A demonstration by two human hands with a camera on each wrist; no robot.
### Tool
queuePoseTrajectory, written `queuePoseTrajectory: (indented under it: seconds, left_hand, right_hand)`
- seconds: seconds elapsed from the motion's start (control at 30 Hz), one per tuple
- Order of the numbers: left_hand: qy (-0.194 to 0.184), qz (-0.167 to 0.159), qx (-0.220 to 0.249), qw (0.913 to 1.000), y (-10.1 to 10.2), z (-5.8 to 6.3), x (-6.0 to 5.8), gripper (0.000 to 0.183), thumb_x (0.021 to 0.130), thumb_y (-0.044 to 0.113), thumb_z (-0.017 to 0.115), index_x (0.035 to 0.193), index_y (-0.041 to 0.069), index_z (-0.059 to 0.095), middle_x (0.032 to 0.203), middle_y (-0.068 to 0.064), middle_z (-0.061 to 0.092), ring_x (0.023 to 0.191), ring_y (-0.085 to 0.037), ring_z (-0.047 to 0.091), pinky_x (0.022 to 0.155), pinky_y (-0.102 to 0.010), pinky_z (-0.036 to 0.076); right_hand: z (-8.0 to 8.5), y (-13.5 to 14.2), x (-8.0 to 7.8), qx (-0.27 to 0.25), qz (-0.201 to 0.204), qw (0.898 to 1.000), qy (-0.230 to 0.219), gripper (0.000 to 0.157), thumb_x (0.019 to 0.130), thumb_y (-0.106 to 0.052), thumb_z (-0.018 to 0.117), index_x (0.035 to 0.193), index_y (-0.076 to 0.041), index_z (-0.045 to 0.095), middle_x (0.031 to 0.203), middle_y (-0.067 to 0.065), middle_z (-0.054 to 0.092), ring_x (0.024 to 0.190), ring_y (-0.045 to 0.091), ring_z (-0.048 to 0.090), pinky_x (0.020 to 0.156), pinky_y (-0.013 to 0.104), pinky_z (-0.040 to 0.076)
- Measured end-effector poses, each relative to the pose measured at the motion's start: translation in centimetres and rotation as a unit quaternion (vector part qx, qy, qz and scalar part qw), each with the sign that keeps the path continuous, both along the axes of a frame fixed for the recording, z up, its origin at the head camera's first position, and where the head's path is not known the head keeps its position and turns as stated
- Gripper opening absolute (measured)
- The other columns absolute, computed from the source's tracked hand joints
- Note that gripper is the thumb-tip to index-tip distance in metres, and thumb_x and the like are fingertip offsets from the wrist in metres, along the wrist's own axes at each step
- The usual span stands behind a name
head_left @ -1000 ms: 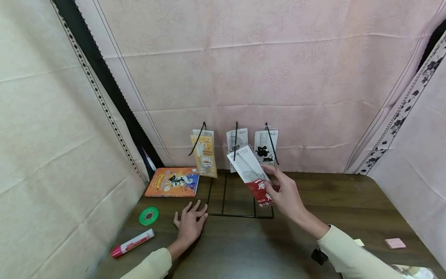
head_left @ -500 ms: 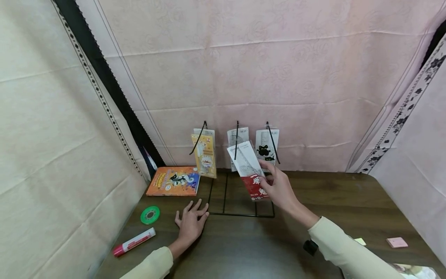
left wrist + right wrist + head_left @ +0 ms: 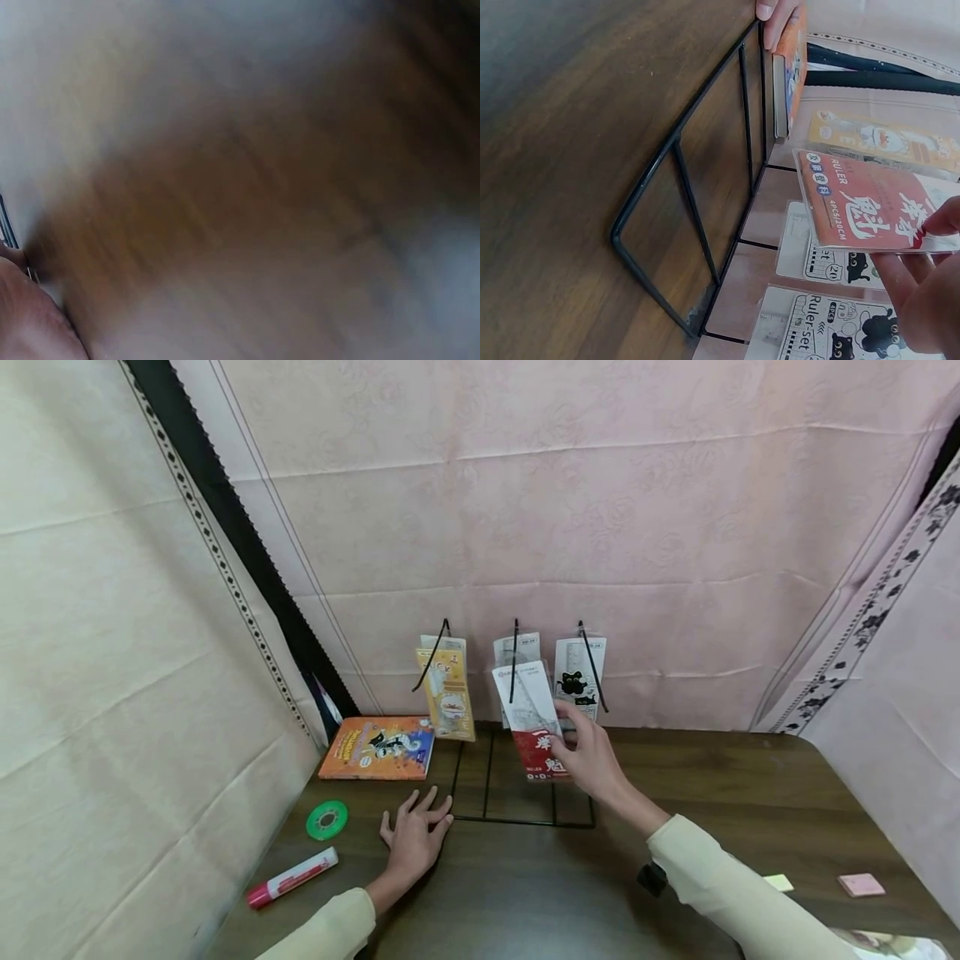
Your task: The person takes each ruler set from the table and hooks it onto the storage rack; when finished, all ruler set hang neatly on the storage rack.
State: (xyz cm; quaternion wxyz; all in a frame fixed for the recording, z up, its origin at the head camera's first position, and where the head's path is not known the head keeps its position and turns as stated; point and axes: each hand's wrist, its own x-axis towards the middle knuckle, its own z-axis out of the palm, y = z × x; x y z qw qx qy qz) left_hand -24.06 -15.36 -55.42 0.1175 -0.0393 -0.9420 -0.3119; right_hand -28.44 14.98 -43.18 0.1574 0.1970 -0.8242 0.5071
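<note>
My right hand (image 3: 592, 764) pinches a red-and-white ruler set packet (image 3: 534, 752) by its right edge, thumb in front. The packet tilts slightly, and its white top overlaps the middle hook (image 3: 514, 664) of a black wire display rack (image 3: 517, 822). "RULER 4PCS/20CM" reads on its red end in the right wrist view. Behind it hangs another ruler set (image 3: 527, 646), partly hidden. My left hand (image 3: 414, 839) lies with fingers spread, fingertips at the rack's front left corner; the left wrist view is mostly blurred tabletop.
A yellow packet (image 3: 448, 693) hangs on the left hook, a black-cat ruler set (image 3: 576, 677) on the right one. Left of the rack lie an orange book (image 3: 378, 748), a green tape roll (image 3: 326, 820) and a glue stick (image 3: 292, 877). Sticky notes (image 3: 861, 885) lie at right.
My right hand has moved left and slightly up with the ruler set, which now stands more upright in line with the middle hook. The left hand stays at the rack corner.
</note>
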Motion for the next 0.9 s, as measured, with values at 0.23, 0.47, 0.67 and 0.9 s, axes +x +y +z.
queuePoseTrajectory:
  seconds: [0.23, 0.47, 0.67, 0.9]
  left_hand:
    - [0.005, -0.003, -0.001, 1.0000, 0.2, 0.2, -0.1, 0.037, 0.091, 0.033, 0.065, 0.128, 0.027, 0.064, 0.149, -0.001, 0.047, 0.144, -0.032, 0.032, 0.106, -0.073, 0.000]
    - [0.005, -0.004, 0.005, 1.0000, 0.0, 0.2, 0.0, 0.036, 0.091, 0.032, 0.064, 0.127, 0.026, 0.064, 0.148, -0.001, 0.047, 0.143, -0.033, 0.033, 0.106, -0.073, -0.001]
    - [0.005, -0.003, 0.003, 1.0000, 0.0, 0.1, 0.0, 0.036, 0.091, 0.032, 0.065, 0.127, 0.027, 0.064, 0.148, -0.001, 0.047, 0.144, -0.032, 0.033, 0.106, -0.073, -0.001]
    - [0.001, -0.001, 0.006, 1.0000, 0.0, 0.2, 0.0, 0.036, 0.091, 0.033, 0.065, 0.127, 0.027, 0.065, 0.148, -0.001, 0.047, 0.143, -0.032, 0.033, 0.106, -0.073, -0.001]
  right_hand:
    - [-0.2, -0.3, -1.6, 0.009, -0.021, 1.000, 0.007, 0.050, 0.091, -0.006, 0.059, 0.135, -0.027, 0.049, 0.124, 0.004, 0.059, 0.093, 0.025, 0.072, 0.066, 0.026, 0.057]
    - [-0.9, -1.1, -3.0, -0.017, -0.032, 0.999, -0.007, 0.045, 0.091, -0.006, 0.058, 0.131, -0.025, 0.053, 0.120, 0.005, 0.060, 0.088, 0.023, 0.073, 0.059, 0.026, 0.056]
    - [-1.2, -1.6, -3.9, -0.019, -0.035, 0.999, 0.001, 0.038, 0.091, -0.006, 0.057, 0.126, -0.021, 0.055, 0.121, 0.003, 0.060, 0.097, 0.025, 0.071, 0.067, 0.028, 0.058]
    - [-1.2, -1.9, -4.6, -0.033, -0.030, 0.999, -0.020, 0.038, 0.091, -0.010, 0.061, 0.126, -0.022, 0.054, 0.121, 0.003, 0.060, 0.094, 0.026, 0.069, 0.070, 0.033, 0.058]
